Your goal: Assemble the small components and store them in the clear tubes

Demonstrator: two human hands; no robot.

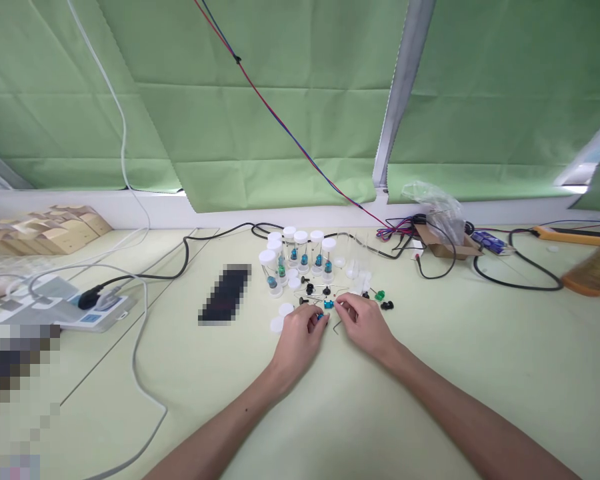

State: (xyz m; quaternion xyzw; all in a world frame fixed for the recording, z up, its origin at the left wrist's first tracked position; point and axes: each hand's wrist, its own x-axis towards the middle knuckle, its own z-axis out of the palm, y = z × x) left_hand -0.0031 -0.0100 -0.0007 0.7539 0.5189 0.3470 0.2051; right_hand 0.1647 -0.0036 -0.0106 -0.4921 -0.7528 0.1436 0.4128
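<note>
Just left of the right hand's [366, 323] fingertips, the nearer grip, a small blue fitting [329, 305] is seen, long axis roughly left-right; whether pinched can't be told. Between left hand [299, 330] fingertips, another blue part [321, 317] is pinched.

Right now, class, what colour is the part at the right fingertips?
The part is blue, best seen in the head view.

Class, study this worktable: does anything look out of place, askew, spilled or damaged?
The orange bottle at the picture's right edge looks askew, leaning over, though lens distortion may cause that. Nothing looks plainly spilled. The blue piece at the right hand is too small to check for damage.
</note>
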